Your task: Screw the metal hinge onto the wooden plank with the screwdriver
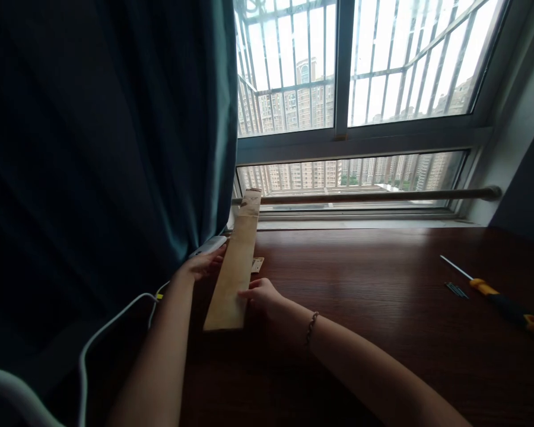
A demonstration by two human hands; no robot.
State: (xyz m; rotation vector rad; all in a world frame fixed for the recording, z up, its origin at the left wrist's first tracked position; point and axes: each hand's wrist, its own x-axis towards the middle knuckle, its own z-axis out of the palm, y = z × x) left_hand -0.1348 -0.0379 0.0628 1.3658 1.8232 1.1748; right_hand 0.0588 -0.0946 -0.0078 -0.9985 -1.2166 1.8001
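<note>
A long, flat wooden board [234, 267] points away from me toward the window, its far end stained and rough. My right hand [262, 295] grips its near right edge, thumb on the top face and the other fingers mostly hidden underneath. At the left edge, farther up the board, is my left hand [204, 265]; its fingers reach to the edge and the tips are hidden there. Beyond the right hand, a small pale piece with holes [257, 264] pokes out from behind the board.
On the brown tabletop [360, 261] at right lie a yellow and black screwdriver [487, 289] and several screws [456, 290]. A white power strip [209, 245] and its white cable [85, 350] are at left, beside a dark blue curtain [173, 118]. A rail [374, 197] crosses the window.
</note>
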